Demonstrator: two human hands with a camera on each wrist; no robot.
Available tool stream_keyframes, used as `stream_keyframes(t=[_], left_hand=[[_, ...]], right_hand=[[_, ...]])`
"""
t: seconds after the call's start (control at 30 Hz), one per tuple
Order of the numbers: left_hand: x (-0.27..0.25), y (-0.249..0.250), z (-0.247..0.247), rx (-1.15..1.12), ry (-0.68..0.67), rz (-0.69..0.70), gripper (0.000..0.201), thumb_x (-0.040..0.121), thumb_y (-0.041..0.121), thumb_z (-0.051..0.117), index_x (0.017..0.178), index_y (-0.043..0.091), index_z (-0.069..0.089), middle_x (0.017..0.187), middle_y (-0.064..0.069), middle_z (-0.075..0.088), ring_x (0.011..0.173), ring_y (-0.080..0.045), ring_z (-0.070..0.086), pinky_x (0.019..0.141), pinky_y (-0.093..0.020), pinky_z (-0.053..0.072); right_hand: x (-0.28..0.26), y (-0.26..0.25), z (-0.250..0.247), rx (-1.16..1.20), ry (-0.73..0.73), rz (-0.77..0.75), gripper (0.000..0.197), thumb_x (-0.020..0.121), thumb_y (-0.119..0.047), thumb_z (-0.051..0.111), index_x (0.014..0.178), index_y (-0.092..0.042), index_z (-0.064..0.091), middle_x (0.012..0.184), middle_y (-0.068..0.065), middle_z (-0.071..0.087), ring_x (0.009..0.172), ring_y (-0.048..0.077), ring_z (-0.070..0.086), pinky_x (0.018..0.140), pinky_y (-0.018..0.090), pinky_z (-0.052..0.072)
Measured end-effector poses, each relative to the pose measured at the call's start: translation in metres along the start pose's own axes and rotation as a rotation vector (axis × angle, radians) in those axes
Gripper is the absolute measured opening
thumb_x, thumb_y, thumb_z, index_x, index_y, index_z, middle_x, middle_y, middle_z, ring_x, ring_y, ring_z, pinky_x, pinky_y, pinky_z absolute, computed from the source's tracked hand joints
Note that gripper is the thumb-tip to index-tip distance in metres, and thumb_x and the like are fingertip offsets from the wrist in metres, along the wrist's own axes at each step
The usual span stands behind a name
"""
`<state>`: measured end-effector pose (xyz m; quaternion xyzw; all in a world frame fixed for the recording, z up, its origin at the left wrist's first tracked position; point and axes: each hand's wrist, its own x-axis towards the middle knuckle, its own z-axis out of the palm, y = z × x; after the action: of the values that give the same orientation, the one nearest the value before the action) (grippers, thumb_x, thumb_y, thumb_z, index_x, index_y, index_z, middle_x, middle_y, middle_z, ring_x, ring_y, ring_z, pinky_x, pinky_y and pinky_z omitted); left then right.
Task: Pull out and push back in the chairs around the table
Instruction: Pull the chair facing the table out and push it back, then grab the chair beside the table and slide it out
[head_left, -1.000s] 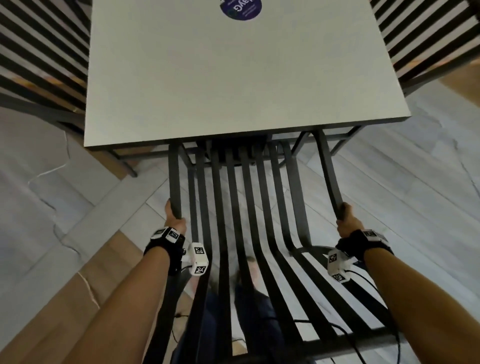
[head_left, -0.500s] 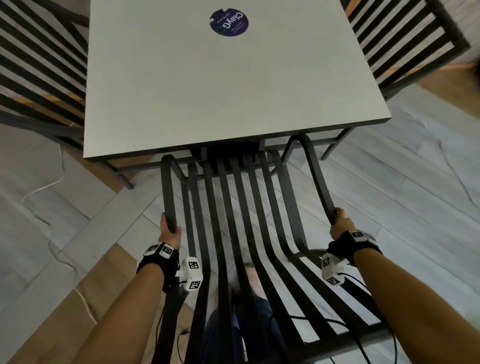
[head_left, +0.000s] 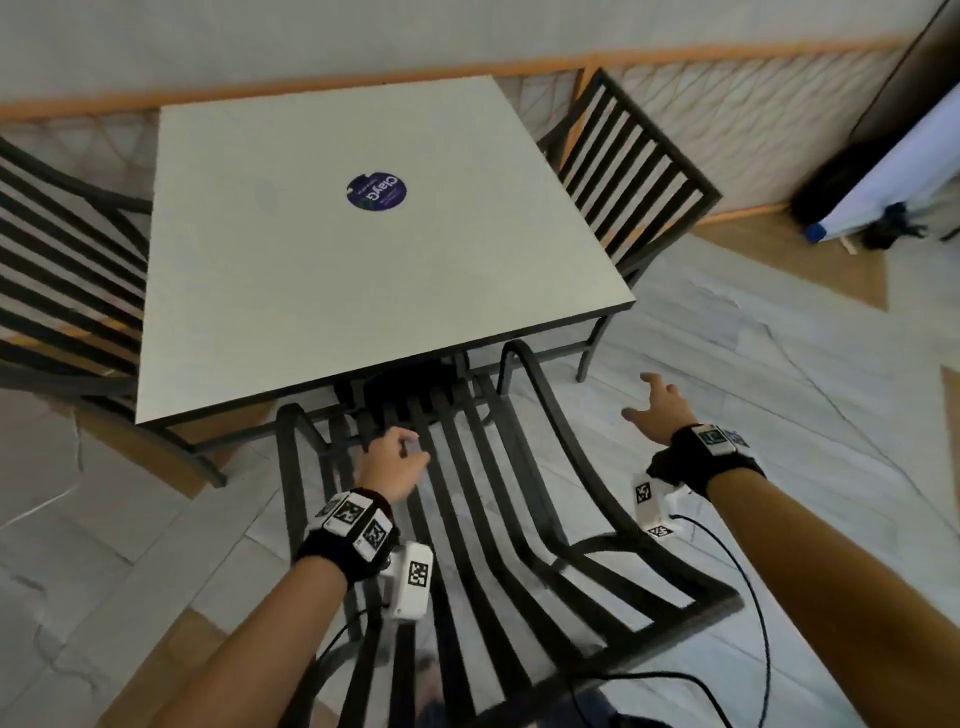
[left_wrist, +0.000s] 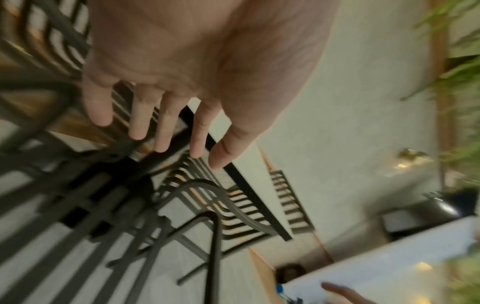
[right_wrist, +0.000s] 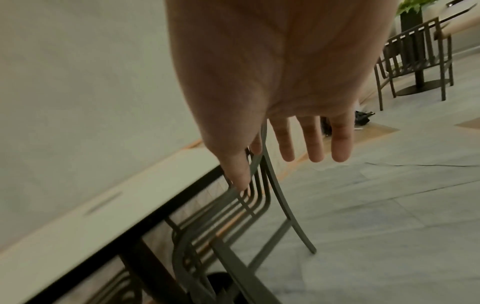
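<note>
The near dark slatted chair (head_left: 649, 639) faces the white table (head_left: 363, 291), its seat front under the table edge and both armrest bends showing clear of it. My left hand (head_left: 400, 457) hovers over the seat slats between the armrests, holding nothing; in the left wrist view the left hand (left_wrist: 197, 144) has its fingers straight. My right hand (head_left: 657, 405) is spread in the air over the floor, to the right of the right armrest (head_left: 550, 415). In the right wrist view the right hand (right_wrist: 285, 148) is empty too.
A second slatted chair (head_left: 62, 270) stands at the table's left side and a third (head_left: 634, 161) at its far right. A purple sticker (head_left: 376, 191) lies on the tabletop. A dark bag and white board (head_left: 841, 192) sit by the wall. Another table set (right_wrist: 415, 57) stands further off.
Both hands have let go of the chair's armrests. The left moved inward over the seat, the right swung out to the right. The head view has lifted, showing the whole table.
</note>
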<state>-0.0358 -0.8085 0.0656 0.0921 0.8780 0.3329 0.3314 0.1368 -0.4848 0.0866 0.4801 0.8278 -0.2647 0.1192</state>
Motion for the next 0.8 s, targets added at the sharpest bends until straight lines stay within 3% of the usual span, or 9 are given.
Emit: stream_keyframes(t=[0.27,0.37,0.47,0.63,0.8], left_hand=[[-0.024,0.161,0.097,0.07,-0.071,0.2,0.047,0.089,0.029,0.065,0.129,0.02,0.043,0.121,-0.011,0.056,0.109,-0.033,0.06,0.096,-0.051,0.053],[-0.026,0.215,0.126,0.097,0.035,0.224,0.052,0.088,0.028,0.066,0.133,0.018,0.041,0.127,-0.015,0.057,0.113,-0.035,0.058,0.098,-0.051,0.051],[-0.03,0.266,0.155,0.285,0.167,0.242,0.053,0.089,0.03,0.063,0.135,0.02,0.037,0.131,-0.012,0.054,0.122,-0.036,0.05,0.101,-0.054,0.043],[-0.03,0.345,0.204,0.429,0.206,0.26,0.058,0.09,0.028,0.061,0.139,0.021,0.031,0.135,-0.012,0.05,0.125,-0.035,0.045,0.1,-0.055,0.041],[0.008,0.396,0.245,0.459,0.19,0.235,0.057,0.089,0.024,0.058,0.139,0.022,0.03,0.137,-0.011,0.048,0.126,-0.034,0.044,0.102,-0.054,0.041]], right_hand=[[0.035,0.077,-0.131,0.072,0.029,-0.123,0.068,0.09,-0.035,0.06,0.144,-0.015,0.024,0.143,0.025,0.032,0.124,0.042,0.044,0.102,0.045,0.038],[0.055,0.113,-0.186,0.041,-0.016,-0.167,0.069,0.09,-0.035,0.059,0.145,-0.014,0.023,0.145,0.025,0.03,0.127,0.041,0.041,0.104,0.044,0.036],[0.076,0.139,-0.235,0.016,-0.028,-0.238,0.068,0.09,-0.036,0.059,0.144,-0.015,0.024,0.145,0.023,0.032,0.129,0.037,0.041,0.105,0.042,0.035],[0.122,0.147,-0.286,0.033,0.009,-0.382,0.062,0.091,-0.03,0.059,0.142,-0.015,0.027,0.141,0.026,0.036,0.127,0.038,0.044,0.104,0.042,0.035],[0.175,0.128,-0.304,0.029,-0.041,-0.493,0.063,0.091,-0.03,0.059,0.142,-0.013,0.028,0.144,0.023,0.034,0.131,0.036,0.041,0.106,0.043,0.034]])
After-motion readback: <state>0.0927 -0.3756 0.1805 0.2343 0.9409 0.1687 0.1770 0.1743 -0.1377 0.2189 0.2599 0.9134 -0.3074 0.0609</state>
